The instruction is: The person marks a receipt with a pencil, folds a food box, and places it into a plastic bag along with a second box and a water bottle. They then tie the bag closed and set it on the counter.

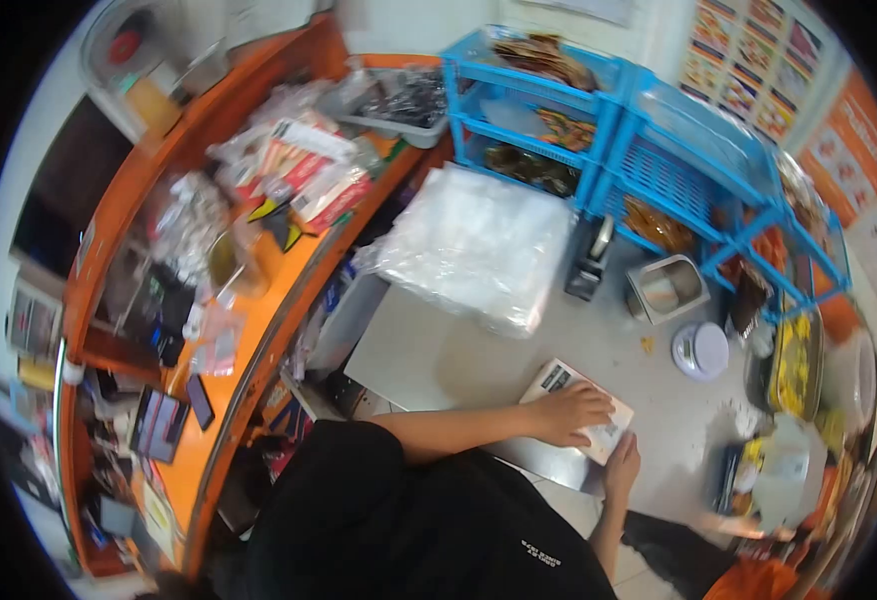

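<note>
A flat white box (611, 432) with dark print lies at the near edge of the metal table. Across its top rests my left hand (571, 413), palm down, fingers stretched over the surface. My right hand (623, 466) grips the box's near right corner, thumb along the edge. The lower side of the box is hidden. Beyond it, a thick stack of clear plastic bags (484, 240) covers the far left part of the table.
Blue plastic racks (659, 170) stand along the back. Near them sit a black tape dispenser (591, 260), a metal container (667, 288) and a round white scale (701, 351). A yellow-filled tray (797, 362) is at the right. An orange counter (259, 310) with clutter runs along the left.
</note>
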`<state>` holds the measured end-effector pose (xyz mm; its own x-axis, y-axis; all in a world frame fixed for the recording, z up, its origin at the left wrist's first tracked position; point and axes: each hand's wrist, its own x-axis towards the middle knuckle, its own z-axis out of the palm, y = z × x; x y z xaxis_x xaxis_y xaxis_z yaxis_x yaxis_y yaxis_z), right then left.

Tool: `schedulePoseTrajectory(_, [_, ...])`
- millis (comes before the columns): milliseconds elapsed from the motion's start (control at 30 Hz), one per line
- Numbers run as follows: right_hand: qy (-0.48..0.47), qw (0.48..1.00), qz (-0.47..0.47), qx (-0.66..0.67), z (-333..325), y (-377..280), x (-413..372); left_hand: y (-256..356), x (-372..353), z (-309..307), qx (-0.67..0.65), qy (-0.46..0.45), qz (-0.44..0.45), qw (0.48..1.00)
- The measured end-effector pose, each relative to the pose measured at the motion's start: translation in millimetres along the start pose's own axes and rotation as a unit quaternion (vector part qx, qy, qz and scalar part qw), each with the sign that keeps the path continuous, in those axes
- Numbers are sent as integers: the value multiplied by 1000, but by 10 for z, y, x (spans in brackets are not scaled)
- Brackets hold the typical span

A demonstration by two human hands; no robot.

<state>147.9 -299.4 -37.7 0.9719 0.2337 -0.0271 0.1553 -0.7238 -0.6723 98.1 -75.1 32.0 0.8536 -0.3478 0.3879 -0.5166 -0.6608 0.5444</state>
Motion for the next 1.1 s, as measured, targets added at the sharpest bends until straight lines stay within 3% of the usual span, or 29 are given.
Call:
schedulePoseTrajectory(133, [69, 993, -93, -4, 262, -136, -280, -27, -159, -233, -42, -32, -22, 998])
schedulePoseTrajectory(200, [66, 955, -170, -233, 200, -397, -301, -116, -340, -291, -43, -16, -20, 999])
schedulePoseTrajectory(233, [67, 953, -177, -235, 134, -528, -207, -148, -423, -346, -45, -9, -20, 999])
schedulePoseTrajectory(300, [165, 972, -164, -19, -7, -899, 67, -102, -564, -444, -4, 20, -21, 1000])
schedulePoseTrajectory(367, [174, 943, -221, 176, 51, -1687, 354, 45, -706, -640, 39, 116, -3, 993])
schedulePoseTrajectory(400, [113, 942, -276, 152, 119, -2081, 461, 85, -793, -713, 52, 174, 4, 983])
schedulePoseTrajectory(500, [-45, 887, -438, 137, 709, -3292, 631, 119, -1292, -1058, -31, 179, -66, 981])
schedulePoseTrajectory(567, [-36, 833, -549, 55, 1510, -3465, 1082, 143, -1794, -1250, 25, 233, -129, 963])
schedulePoseTrajectory(600, [-61, 856, -507, -84, 2064, -3187, 1522, 194, -2086, -1328, 34, 285, -170, 943])
schedulePoseTrajectory(633, [-90, 847, -471, -232, 2605, -2919, 1951, 250, -2390, -1391, 42, 337, -207, 917])
schedulePoseTrajectory(667, [-129, 854, -401, -305, 2731, -2998, 1988, 274, -2741, -1401, 63, 373, -248, 892])
schedulePoseTrajectory(700, [-76, 894, -374, -235, 2770, -3000, 2028, 335, -3113, -1415, 84, 396, -276, 872])
schedulePoseTrajectory(767, [-200, 889, -273, -310, 2541, -3385, 1892, 511, -3825, -1363, 186, 498, -406, 744])
schedulePoseTrajectory(800, [-195, 899, -298, -255, 2515, -3408, 1866, 607, -4224, -1323, 232, 534, -446, 680])
schedulePoseTrajectory(833, [-249, 900, -309, -180, 2599, -3251, 2134, 692, -4597, -1292, 276, 564, -480, 613])
schedulePoseTrajectory(900, [-233, 921, -242, -197, 2610, -3278, 2112, 885, -5218, -1257, 327, 680, -491, 436])
schedulePoseTrajectory(933, [-210, 915, -264, -223, 2600, -3263, 2134, 961, -5529, -1237, 342, 721, -498, 339])
schedulePoseTrajectory(967, [-191, 905, -304, -229, 2881, -2863, 2718, 1063, -5807, -1237, 353, 754, -498, 240])
schedulePoseTrajectory(1000, [-170, 893, -342, -236, 3145, -2494, 3253, 1202, -6024, -1307, 308, 796, -486, 189])
schedulePoseTrajectory(1033, [-172, 890, -348, -238, 3124, -2591, 3156, 1337, -6223, -1382, 260, 832, -470, 138])
schedulePoseTrajectory(1100, [-165, 911, -271, -263, 2863, -2789, 2866, 1478, -6676, -1439, 312, 786, -521, 112])
